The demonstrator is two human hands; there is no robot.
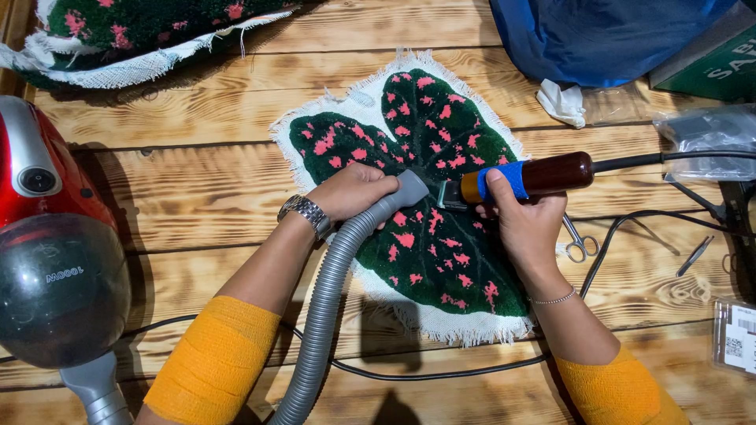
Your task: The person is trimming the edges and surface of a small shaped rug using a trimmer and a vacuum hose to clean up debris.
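Left hand grip clamped on hose, right hand on trimmer, over rug.

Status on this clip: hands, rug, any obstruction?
Left hand grips vacuum hose. Right hand holds corded trimmer on leaf rug. Scissors beside rug, clear.

bare planks left of rug; scissors crowd right.

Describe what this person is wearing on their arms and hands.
Both hands are bare, with no gloves. The left hand has a silver metal link watch at the wrist; the right hand has a thin beaded bracelet. Each forearm is wrapped in a yellow-orange elastic bandage.
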